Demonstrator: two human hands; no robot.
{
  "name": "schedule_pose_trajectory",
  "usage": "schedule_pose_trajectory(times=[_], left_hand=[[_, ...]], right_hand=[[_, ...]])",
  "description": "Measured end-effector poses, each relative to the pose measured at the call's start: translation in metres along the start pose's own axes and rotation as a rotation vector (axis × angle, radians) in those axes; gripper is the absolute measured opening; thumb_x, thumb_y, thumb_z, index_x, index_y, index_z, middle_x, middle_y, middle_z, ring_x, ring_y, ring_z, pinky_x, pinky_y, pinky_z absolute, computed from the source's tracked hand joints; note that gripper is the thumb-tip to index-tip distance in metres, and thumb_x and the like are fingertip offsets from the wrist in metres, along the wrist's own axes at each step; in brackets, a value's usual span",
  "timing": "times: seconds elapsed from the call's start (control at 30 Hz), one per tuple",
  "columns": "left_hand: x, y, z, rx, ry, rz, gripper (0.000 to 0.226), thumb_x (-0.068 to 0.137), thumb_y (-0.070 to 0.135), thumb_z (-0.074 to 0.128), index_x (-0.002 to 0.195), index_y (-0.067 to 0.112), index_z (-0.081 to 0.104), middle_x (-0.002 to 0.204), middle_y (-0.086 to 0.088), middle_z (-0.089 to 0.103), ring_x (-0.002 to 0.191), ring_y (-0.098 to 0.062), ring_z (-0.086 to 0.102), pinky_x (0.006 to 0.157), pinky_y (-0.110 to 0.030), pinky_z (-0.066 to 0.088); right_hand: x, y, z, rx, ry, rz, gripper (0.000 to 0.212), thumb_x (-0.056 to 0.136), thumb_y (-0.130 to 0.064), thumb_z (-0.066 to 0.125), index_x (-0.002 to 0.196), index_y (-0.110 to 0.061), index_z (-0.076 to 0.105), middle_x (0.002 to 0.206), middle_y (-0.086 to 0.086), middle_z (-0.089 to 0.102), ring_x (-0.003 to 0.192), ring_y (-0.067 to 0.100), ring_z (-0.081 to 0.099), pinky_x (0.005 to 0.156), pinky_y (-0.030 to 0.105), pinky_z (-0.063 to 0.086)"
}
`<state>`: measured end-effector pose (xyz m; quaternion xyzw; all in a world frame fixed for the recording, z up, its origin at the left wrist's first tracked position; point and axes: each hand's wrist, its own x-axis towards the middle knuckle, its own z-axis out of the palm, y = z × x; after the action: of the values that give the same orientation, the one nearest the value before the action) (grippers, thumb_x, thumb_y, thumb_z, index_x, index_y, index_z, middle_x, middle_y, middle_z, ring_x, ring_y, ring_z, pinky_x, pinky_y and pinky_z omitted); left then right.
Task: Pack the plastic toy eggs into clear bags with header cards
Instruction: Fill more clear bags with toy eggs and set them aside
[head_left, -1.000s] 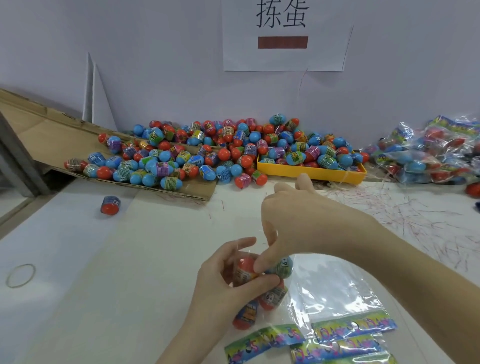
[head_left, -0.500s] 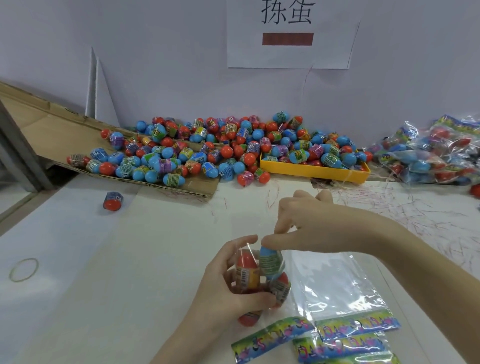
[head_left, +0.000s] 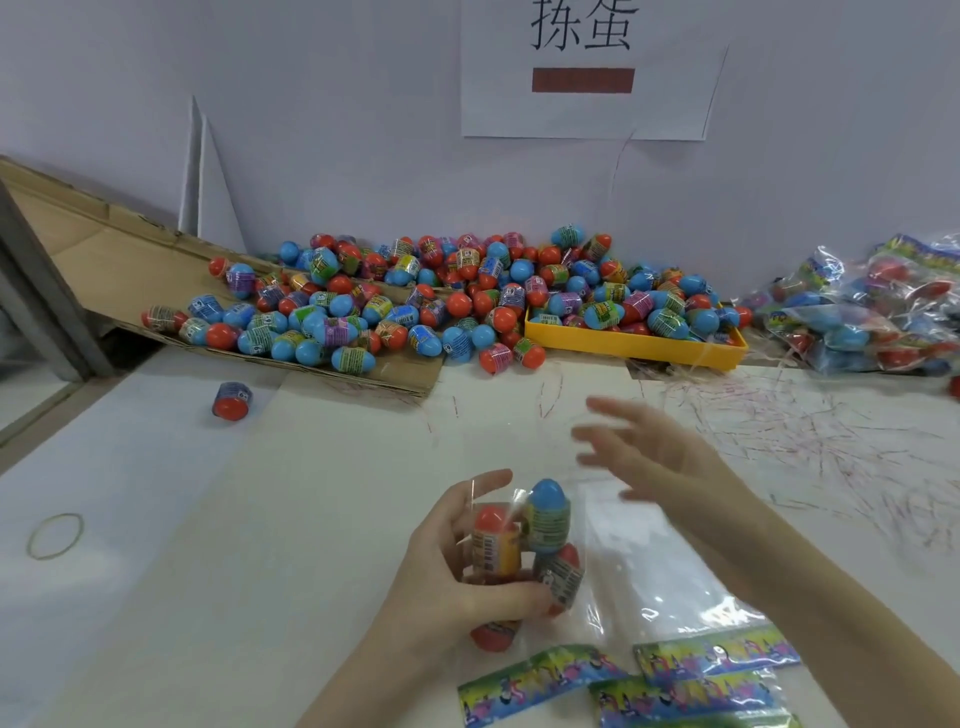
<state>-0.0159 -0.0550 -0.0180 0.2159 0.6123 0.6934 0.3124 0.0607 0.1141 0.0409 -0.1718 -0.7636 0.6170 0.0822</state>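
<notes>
White tabletop (head_left: 218, 545) nearest holds flat header-card bags (head_left: 711, 670). Left hand (head_left: 457, 582) grips a clear bag (head_left: 530, 551) of toy eggs; right hand (head_left: 660, 452), blurred, fingers spread. Beyond, the egg pile (head_left: 441, 301) and yellow tray (head_left: 634, 343).

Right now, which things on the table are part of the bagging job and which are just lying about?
Job: bag with eggs, gripped by left hand; right hand, open, above the table; egg pile; yellow tray; empty bags; packed bags.
Lying about: rubber band; stray egg; cardboard; wall sign.
</notes>
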Motion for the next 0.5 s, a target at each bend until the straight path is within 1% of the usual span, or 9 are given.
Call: schedule_pose_trajectory(times=[0.07, 0.1, 0.17, 0.2, 0.27, 0.3, 0.33, 0.4, 0.5], left_hand=[[-0.001, 0.002, 0.0, -0.044, -0.03, -0.017, 0.08, 0.04, 0.005, 0.084, 0.112, 0.028, 0.058, 0.098, -0.007, 0.072, 0.086, -0.029, 0.07, 0.074, -0.035, 0.058], [-0.001, 0.003, 0.001, -0.06, -0.038, -0.025, 0.077, 0.041, 0.009, 0.086, 0.111, 0.027, 0.059, 0.095, -0.007, 0.072, 0.085, -0.027, 0.07, 0.071, -0.033, 0.057], [-0.001, 0.007, 0.003, -0.095, -0.015, -0.039, 0.061, 0.055, 0.016, 0.088, 0.108, 0.023, 0.06, 0.088, -0.005, 0.073, 0.079, -0.02, 0.07, 0.064, -0.028, 0.057], [0.0, 0.008, 0.004, -0.112, 0.013, -0.047, 0.05, 0.061, 0.02, 0.082, 0.106, 0.021, 0.061, 0.086, -0.006, 0.074, 0.077, -0.018, 0.07, 0.062, -0.027, 0.057], [0.001, 0.008, 0.003, -0.095, 0.065, -0.062, 0.046, 0.06, 0.03, 0.067, 0.104, 0.021, 0.063, 0.089, -0.009, 0.073, 0.081, -0.018, 0.069, 0.066, -0.028, 0.058], [0.001, 0.007, 0.003, -0.08, 0.08, -0.064, 0.047, 0.059, 0.033, 0.065, 0.104, 0.023, 0.064, 0.091, -0.009, 0.073, 0.085, -0.019, 0.069, 0.068, -0.029, 0.058], [0.0, 0.007, 0.002, -0.076, 0.092, -0.064, 0.046, 0.058, 0.035, 0.065, 0.103, 0.025, 0.065, 0.091, -0.008, 0.073, 0.088, -0.02, 0.069, 0.067, -0.028, 0.058], [-0.001, 0.008, 0.004, -0.099, 0.096, -0.067, 0.044, 0.055, 0.035, 0.067, 0.098, 0.025, 0.066, 0.086, -0.007, 0.073, 0.081, -0.017, 0.07, 0.061, -0.024, 0.055], [-0.002, 0.011, 0.006, -0.081, 0.083, -0.057, 0.045, 0.056, 0.036, 0.066, 0.1, 0.022, 0.067, 0.079, -0.004, 0.073, 0.069, -0.009, 0.068, 0.056, -0.017, 0.052]], right_hand=[[-0.007, 0.016, 0.003, 0.122, -0.155, 0.087, 0.08, 0.051, -0.065, 0.073, 0.118, -0.026, 0.055, 0.106, -0.007, 0.069, 0.096, 0.008, 0.065, 0.08, 0.027, 0.051], [-0.009, 0.022, 0.005, 0.156, -0.2, 0.096, 0.078, 0.049, -0.06, 0.078, 0.115, -0.022, 0.059, 0.103, -0.001, 0.07, 0.096, 0.014, 0.066, 0.079, 0.028, 0.053], [-0.009, 0.028, 0.007, 0.226, -0.202, 0.082, 0.067, 0.047, -0.054, 0.08, 0.103, -0.019, 0.07, 0.099, 0.006, 0.071, 0.092, 0.019, 0.067, 0.073, 0.025, 0.054], [-0.008, 0.03, 0.007, 0.265, -0.181, 0.066, 0.068, 0.045, -0.058, 0.081, 0.099, -0.018, 0.072, 0.098, 0.008, 0.071, 0.09, 0.02, 0.067, 0.073, 0.025, 0.054], [-0.009, 0.031, 0.006, 0.323, -0.157, 0.021, 0.075, 0.042, -0.064, 0.08, 0.1, -0.016, 0.072, 0.101, 0.008, 0.071, 0.091, 0.022, 0.067, 0.076, 0.027, 0.055], [-0.011, 0.03, 0.006, 0.314, -0.154, 0.001, 0.074, 0.043, -0.059, 0.082, 0.103, -0.016, 0.07, 0.101, 0.007, 0.071, 0.092, 0.022, 0.068, 0.075, 0.026, 0.054], [-0.012, 0.028, 0.006, 0.278, -0.146, -0.014, 0.066, 0.046, -0.048, 0.085, 0.102, -0.018, 0.069, 0.099, 0.006, 0.072, 0.091, 0.022, 0.068, 0.073, 0.023, 0.054], [-0.014, 0.024, 0.01, 0.236, -0.092, -0.024, 0.044, 0.05, -0.023, 0.089, 0.092, -0.019, 0.074, 0.091, 0.005, 0.073, 0.085, 0.018, 0.069, 0.068, 0.017, 0.052], [-0.013, 0.023, 0.013, 0.259, 0.035, -0.05, 0.025, 0.053, -0.023, 0.075, 0.076, -0.014, 0.075, 0.076, 0.007, 0.072, 0.065, 0.012, 0.066, 0.06, 0.015, 0.049]])
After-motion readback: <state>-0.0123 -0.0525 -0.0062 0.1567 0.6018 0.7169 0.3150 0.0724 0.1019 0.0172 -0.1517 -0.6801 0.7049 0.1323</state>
